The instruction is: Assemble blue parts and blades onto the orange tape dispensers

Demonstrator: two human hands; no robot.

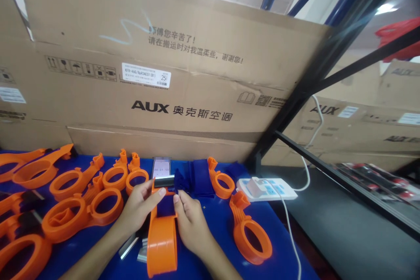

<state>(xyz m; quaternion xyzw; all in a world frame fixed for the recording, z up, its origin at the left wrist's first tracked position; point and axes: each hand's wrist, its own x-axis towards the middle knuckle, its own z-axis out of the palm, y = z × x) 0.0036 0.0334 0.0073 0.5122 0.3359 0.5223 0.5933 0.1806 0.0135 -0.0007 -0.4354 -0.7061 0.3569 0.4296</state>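
1. Hands: left hand (pixel 144 203) clamped on orange dispenser (pixel 162 245), thumb just below toothed strip (pixel 164 182).
2. Right hand (pixel 192 223) pinching its upper right edge.
3. Dispenser over blue tabletop (pixel 215 236); phone (pixel 162 166) just beyond.

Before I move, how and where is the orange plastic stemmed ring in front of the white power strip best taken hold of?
Probably pinch the orange ring by its left wall, coming from the left: the open centre leaves thumb room, the stem points away towards the power strip, and a white cable passes on the right.
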